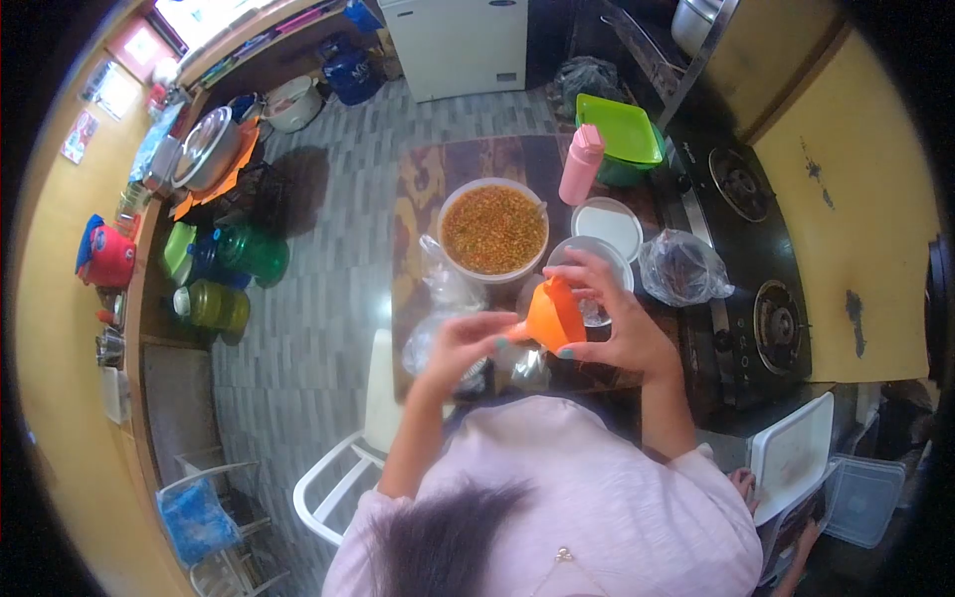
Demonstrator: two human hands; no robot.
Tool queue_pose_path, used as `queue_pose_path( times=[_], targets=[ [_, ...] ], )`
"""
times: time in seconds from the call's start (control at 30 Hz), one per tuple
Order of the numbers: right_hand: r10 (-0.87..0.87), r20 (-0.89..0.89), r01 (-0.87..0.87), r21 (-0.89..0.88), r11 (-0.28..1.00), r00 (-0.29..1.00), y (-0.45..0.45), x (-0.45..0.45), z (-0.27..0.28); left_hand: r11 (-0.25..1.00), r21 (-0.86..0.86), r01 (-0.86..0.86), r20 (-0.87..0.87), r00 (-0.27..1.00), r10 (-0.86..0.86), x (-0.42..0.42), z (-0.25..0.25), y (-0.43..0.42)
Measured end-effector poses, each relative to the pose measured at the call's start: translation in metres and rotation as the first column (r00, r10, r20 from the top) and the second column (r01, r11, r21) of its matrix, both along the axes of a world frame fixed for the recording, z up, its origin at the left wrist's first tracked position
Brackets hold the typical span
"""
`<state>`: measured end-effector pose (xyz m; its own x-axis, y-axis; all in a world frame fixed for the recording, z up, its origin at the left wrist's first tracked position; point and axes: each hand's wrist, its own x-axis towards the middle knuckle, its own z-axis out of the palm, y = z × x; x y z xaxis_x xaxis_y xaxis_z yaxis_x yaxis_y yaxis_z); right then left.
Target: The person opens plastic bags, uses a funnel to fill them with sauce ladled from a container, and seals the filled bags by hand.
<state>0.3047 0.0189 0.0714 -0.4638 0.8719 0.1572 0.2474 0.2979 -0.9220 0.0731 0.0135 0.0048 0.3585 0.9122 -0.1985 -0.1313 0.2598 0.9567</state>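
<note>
My left hand pinches the narrow spout of the smooth orange plastic funnel; my right hand curls its fingers around the wide cone, above the patterned brown table. Beyond sits a round tub of coarse, speckled red-brown mix, near a ribbed-cap pink bottle and crinkly clear bag. The stove's lettering is too small to read.

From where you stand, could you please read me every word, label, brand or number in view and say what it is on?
No text is readable.
White appliance: label, too small.
Black stove: pale marking, too blurred.
Blue container: white marking, too blurred.
</note>
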Motion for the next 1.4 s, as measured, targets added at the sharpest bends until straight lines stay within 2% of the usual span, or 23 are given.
queue_pose_path(
  times=[0.1,0.2,0.3,0.5,0.6,0.77,0.9,1.0,1.07,1.1,1.17,1.2,1.23,1.3,1.33,1.4],
  targets=[
    [-0.013,-0.017,0.013,0.026,1.000,1.000,0.002,0.004,0.003,0.998,-0.012,0.055,-0.006,0.998,-0.056,-0.012,-0.009,0.003],
    [0.014,-0.030,-0.014,0.023,1.000,0.999,0.004,0.003,0.002,0.992,-0.095,0.085,0.008,0.996,-0.085,-0.012,-0.008,0.002],
    [0.024,-0.035,-0.023,0.009,1.000,0.999,0.005,0.000,0.003,0.997,-0.033,0.064,-0.013,0.998,-0.065,-0.009,-0.008,0.004],
    [0.029,0.032,-0.030,0.043,0.999,0.999,0.008,-0.004,-0.001,0.998,-0.014,0.054,-0.049,0.997,-0.054,-0.002,-0.016,0.006],
    [0.016,0.041,-0.017,0.024,1.000,0.999,0.011,0.004,0.002,0.993,-0.111,0.049,0.099,0.994,-0.038,-0.003,-0.013,0.007],
    [0.027,-0.009,-0.027,-0.006,1.000,1.000,0.019,0.005,0.000,0.985,-0.074,0.155,-0.025,0.987,-0.158,-0.008,-0.009,0.010],
    [0.123,0.097,-0.125,0.016,0.992,0.988,0.025,0.003,0.011,0.977,-0.039,0.209,-0.039,0.977,-0.210,-0.002,0.004,0.009],
    [0.179,0.127,-0.176,-0.030,0.984,0.976,0.029,-0.004,0.009,0.950,0.030,0.310,-0.120,0.945,-0.304,0.002,-0.009,0.012],
    [0.216,0.118,-0.211,-0.055,0.976,0.969,0.032,-0.005,0.007,0.968,0.021,0.249,-0.038,0.968,-0.248,0.003,-0.012,0.010],
    [0.166,0.004,-0.166,-0.027,0.986,0.986,0.036,-0.005,0.000,0.976,0.013,0.219,0.003,0.976,-0.219,0.003,-0.013,0.009],
    [0.068,-0.227,-0.068,0.008,0.998,0.972,0.044,-0.006,-0.019,0.999,0.044,0.020,0.070,0.997,-0.023,0.002,0.001,0.015],
    [0.032,-0.231,-0.037,-0.014,0.999,0.972,0.043,-0.009,-0.022,0.995,0.055,-0.084,0.106,0.991,0.078,0.001,0.006,0.018],
    [-0.002,-0.235,-0.006,-0.034,0.999,0.972,0.042,-0.014,-0.024,0.977,0.081,-0.196,0.248,0.954,0.170,0.001,0.005,0.021],
    [-0.075,-0.251,0.073,-0.018,0.997,0.965,0.038,-0.032,-0.046,0.942,0.100,-0.320,0.336,0.902,0.271,0.004,0.011,0.025],
    [-0.062,-0.248,0.050,-0.054,0.997,0.967,0.035,-0.042,-0.050,0.919,0.105,-0.379,0.379,0.870,0.316,0.007,0.013,0.026],
    [-0.040,-0.245,0.008,-0.129,0.992,0.969,0.029,-0.058,-0.055,0.886,0.146,-0.440,0.310,0.871,0.381,0.012,0.010,0.027]
  ],
)
